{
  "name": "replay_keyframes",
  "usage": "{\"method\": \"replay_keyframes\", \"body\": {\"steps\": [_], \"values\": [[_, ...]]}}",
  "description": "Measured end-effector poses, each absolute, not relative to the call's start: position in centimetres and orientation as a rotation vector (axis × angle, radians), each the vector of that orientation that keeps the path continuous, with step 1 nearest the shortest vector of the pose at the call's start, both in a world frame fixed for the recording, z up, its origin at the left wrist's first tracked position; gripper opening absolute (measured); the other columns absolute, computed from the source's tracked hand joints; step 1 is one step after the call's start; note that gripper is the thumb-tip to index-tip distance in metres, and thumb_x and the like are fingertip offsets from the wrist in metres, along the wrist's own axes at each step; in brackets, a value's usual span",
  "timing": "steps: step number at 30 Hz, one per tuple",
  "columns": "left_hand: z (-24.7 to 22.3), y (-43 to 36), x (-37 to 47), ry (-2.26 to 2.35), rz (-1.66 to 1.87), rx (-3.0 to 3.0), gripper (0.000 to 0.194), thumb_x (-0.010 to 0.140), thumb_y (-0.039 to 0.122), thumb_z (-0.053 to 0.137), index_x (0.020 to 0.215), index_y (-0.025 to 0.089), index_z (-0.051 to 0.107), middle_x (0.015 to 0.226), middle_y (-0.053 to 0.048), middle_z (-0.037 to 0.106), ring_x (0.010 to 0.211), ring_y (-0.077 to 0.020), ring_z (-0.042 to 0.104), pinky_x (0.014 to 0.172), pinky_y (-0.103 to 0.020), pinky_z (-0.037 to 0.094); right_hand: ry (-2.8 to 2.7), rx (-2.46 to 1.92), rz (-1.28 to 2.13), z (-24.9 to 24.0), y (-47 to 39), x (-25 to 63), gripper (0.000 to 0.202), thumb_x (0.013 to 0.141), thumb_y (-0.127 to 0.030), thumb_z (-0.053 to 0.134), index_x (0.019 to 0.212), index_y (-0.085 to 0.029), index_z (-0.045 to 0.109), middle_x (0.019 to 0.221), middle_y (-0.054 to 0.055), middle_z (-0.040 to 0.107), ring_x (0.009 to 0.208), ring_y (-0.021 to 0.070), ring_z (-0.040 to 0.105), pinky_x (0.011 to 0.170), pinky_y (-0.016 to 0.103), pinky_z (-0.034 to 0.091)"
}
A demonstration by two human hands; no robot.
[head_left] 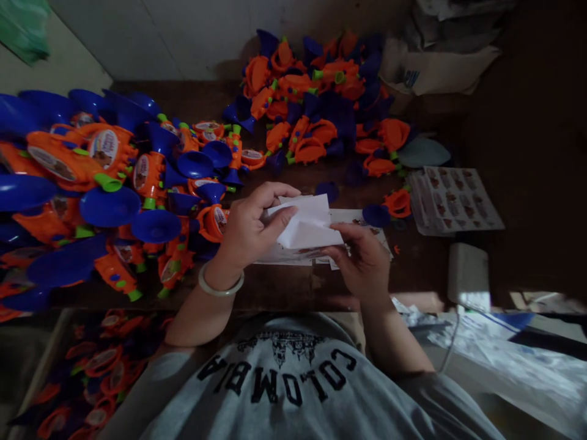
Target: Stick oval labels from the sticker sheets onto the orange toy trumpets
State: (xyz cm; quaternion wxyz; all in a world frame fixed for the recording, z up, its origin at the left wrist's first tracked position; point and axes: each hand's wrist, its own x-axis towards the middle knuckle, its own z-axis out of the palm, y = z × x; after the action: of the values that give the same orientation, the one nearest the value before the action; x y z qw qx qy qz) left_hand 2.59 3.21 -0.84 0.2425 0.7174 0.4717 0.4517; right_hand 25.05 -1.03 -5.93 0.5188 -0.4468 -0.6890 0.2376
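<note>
Between my hands is a white paper sheet (pixel 308 219), its pale side turned up and creased in the middle. My left hand (pixel 261 220) is closed on its left part, the thumb lying on top. At its right edge my right hand (pixel 362 256) pinches the paper between thumb and fingers. Below the hands, printed sticker sheets (pixel 293 256) lie on the dark table (pixel 284 284), partly hidden by the paper. Left of my left hand sits an orange toy trumpet (pixel 211 221) with a round label.
Labelled orange-and-blue toy trumpets (pixel 149 171) crowd the left; several more trumpets (pixel 316 134) are heaped at the back. A stack of sticker sheets (pixel 458 201) lies right, beside a white box-like device (pixel 468 275) with a cord. More trumpets fill a container (pixel 101 366) below left.
</note>
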Motion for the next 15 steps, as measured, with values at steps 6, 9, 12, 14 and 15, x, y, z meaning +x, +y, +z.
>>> {"method": "replay_keyframes", "body": {"steps": [6, 9, 12, 14, 15], "values": [[-0.9, 3.2, 2.5, 1.338, 1.203, 1.93, 0.019, 0.095, 0.033, 0.069, 0.11, 0.022, 0.074, 0.077, 0.002, 0.068, 0.064, -0.012, 0.058, 0.058, -0.024, 0.043, -1.612, -1.026, 0.591, -5.8, -0.8, 25.0, 0.043, 0.09, -0.026, 0.081, 0.129, -0.032, 0.065, 0.095, -0.001, 0.074, 0.08, 0.0153, 0.072, 0.07, 0.027, 0.059], [-0.9, 3.2, 2.5, 1.345, 1.24, 1.907, 0.019, 0.096, 0.035, 0.068, 0.108, 0.022, 0.074, 0.082, 0.0, 0.072, 0.071, -0.0136, 0.064, 0.062, -0.025, 0.047, -1.755, -1.001, 0.544, -4.8, -0.8, 24.8, 0.027, 0.094, -0.02, 0.076, 0.118, -0.03, 0.071, 0.095, -0.001, 0.078, 0.084, 0.0154, 0.074, 0.076, 0.027, 0.06], [-0.7, 3.1, 2.5, 1.348, 1.26, 1.908, 0.02, 0.097, 0.037, 0.068, 0.107, 0.021, 0.074, 0.087, -0.001, 0.075, 0.074, -0.014, 0.066, 0.063, -0.024, 0.049, -1.765, -1.015, 0.526, -4.1, -0.9, 24.6, 0.017, 0.094, -0.016, 0.074, 0.106, -0.027, 0.074, 0.095, 0.0, 0.08, 0.087, 0.0159, 0.076, 0.079, 0.027, 0.061], [-0.6, 2.9, 2.5, 1.342, 1.279, 1.928, 0.019, 0.097, 0.036, 0.068, 0.107, 0.021, 0.074, 0.093, -0.002, 0.076, 0.078, -0.014, 0.068, 0.067, -0.024, 0.051, -1.716, -1.051, 0.552, -4.1, -0.9, 24.4, 0.018, 0.092, -0.018, 0.076, 0.108, -0.027, 0.074, 0.097, 0.0, 0.081, 0.089, 0.0167, 0.076, 0.078, 0.028, 0.061], [-0.5, 2.8, 2.5, 1.34, 1.283, 1.941, 0.019, 0.097, 0.036, 0.067, 0.107, 0.021, 0.074, 0.096, -0.002, 0.077, 0.079, -0.0141, 0.069, 0.069, -0.025, 0.053, -1.704, -1.066, 0.567, -4.2, -0.9, 24.4, 0.018, 0.092, -0.02, 0.077, 0.109, -0.026, 0.074, 0.099, 0.001, 0.081, 0.089, 0.0171, 0.077, 0.078, 0.028, 0.061]]}}
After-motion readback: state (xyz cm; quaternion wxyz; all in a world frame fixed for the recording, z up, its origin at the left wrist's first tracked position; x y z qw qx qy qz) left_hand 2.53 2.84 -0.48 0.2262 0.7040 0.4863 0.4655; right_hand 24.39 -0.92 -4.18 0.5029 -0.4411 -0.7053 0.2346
